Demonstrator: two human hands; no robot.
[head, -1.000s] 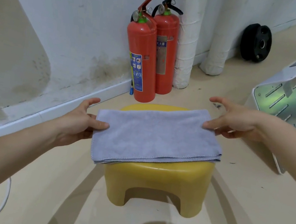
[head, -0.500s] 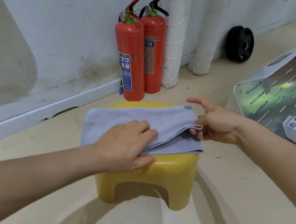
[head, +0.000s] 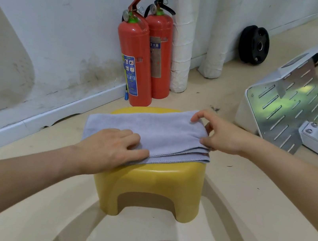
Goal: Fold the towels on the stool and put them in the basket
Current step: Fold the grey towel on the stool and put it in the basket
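Fingers of the left hand lie relaxed and flat, pressing the lower-left part of the folded grey towel, which rests on the yellow stool at frame centre. The right hand pinches the towel's right end between forefinger and thumb.

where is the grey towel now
Centre of the head view: the grey cloth towel lies folded on the yellow plastic stool, left hand resting on it.

Two red fire extinguishers stand against the white wall beside wrapped white pipes, a black weight plate leaning further along, above the beige floor.
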